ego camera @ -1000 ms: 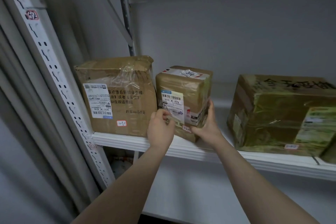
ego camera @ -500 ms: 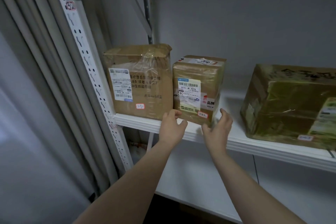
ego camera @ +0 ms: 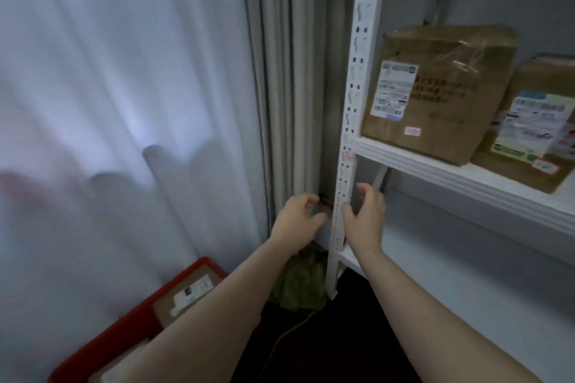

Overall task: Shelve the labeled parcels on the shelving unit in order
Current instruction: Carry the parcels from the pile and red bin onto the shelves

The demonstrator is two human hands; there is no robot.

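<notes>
hovering beside the shelf post point(ego camera: 357, 71), left hand point(ego camera: 295, 222) and right hand point(ego camera: 365, 221) empty, fingers loosely curled

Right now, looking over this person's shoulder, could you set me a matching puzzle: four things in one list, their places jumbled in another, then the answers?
Things
1. large brown parcel
2. red crate
3. green bundle
4. right hand

Places
A. low down, at the foot of the white upright post
B. empty in the air, level with the post, below the parcel's shelf
C. on the upper shelf, right beside the post
D. at the lower left, with a labelled parcel inside

Pairs: 1-C, 2-D, 3-A, 4-B
</notes>
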